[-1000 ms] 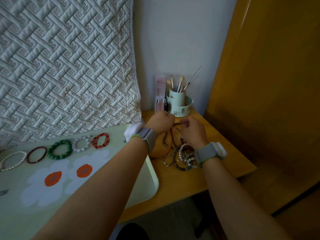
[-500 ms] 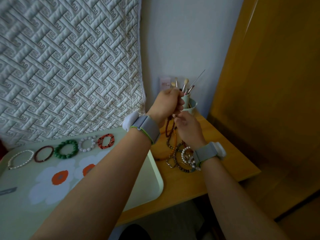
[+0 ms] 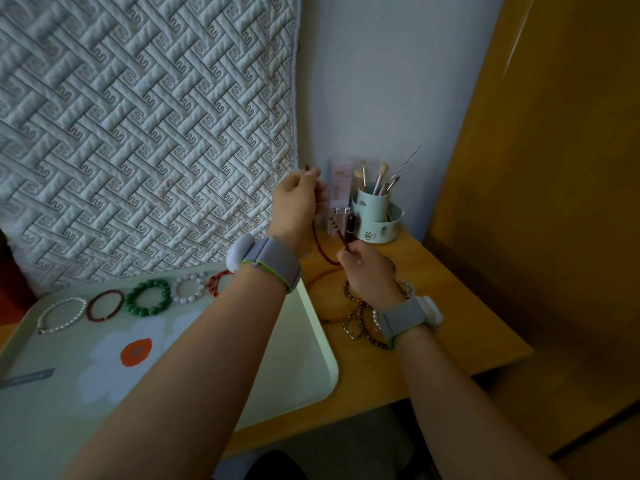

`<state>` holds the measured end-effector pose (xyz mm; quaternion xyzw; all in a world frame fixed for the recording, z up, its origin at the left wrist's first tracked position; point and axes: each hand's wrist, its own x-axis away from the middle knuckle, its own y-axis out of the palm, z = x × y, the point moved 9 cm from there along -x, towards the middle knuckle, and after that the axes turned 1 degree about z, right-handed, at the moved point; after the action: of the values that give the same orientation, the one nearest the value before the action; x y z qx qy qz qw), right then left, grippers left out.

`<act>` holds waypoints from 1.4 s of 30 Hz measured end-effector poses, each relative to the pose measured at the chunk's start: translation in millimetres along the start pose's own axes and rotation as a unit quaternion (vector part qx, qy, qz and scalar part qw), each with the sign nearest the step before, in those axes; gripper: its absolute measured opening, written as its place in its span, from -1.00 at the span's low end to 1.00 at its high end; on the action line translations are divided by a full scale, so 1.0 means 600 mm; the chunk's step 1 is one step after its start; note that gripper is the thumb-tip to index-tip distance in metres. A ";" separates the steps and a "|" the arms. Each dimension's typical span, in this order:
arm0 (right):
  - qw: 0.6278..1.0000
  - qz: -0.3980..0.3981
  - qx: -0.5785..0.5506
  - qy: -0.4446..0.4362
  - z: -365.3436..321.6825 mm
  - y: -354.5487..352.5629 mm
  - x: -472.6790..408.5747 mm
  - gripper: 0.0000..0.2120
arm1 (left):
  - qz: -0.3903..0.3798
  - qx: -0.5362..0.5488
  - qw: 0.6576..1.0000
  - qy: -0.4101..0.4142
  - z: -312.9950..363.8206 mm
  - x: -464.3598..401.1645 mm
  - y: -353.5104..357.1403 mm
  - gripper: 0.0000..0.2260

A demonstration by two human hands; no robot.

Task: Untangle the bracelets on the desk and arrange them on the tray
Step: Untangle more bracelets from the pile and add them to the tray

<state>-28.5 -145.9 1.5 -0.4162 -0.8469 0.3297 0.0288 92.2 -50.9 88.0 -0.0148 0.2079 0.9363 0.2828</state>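
Lifting a dark red bead strand (image 3: pixel 320 245) off the tangled pile (image 3: pixel 363 322) on the table (image 3: pixel 446 299); its top is pinched by left hand (image 3: pixel 298 202), lower end by right hand (image 3: pixel 369 271) fingers; slow pull advised to avoid snagging; five bracelets already laid on tray (image 3: pixel 311 362).

The left hand (image 3: pixel 297 199) is raised above the bench (image 3: pixel 446 296), pinching the top of a dark red bead strand (image 3: pixel 320 247); the right hand (image 3: pixel 367 271), lower down, pinches the same strand, which sags in a loop between them. A tangled pile of bracelets (image 3: pixel 360 318) lies on the bench under the right wrist. On the tray (image 3: pixel 298 358), five bracelets sit in a row: pearl bracelet (image 3: pixel 61 315), dark red bracelet (image 3: pixel 105 305), green bracelet (image 3: pixel 148 297), pale bracelet (image 3: pixel 188 287), and orange-black bracelet (image 3: pixel 217 283). A brush holder (image 3: pixel 375 216) stands at the wall.
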 end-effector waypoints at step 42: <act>0.977 -0.096 -0.191 -0.025 -0.120 0.054 -0.005 -0.75 | -0.034 -0.228 0.964 -0.131 -0.061 0.025 -0.127 -0.62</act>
<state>19.0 -95.7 39.5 -0.3228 -0.9306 0.1679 -0.0405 116.9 -0.1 23.1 0.0364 -0.0505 0.9426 0.3282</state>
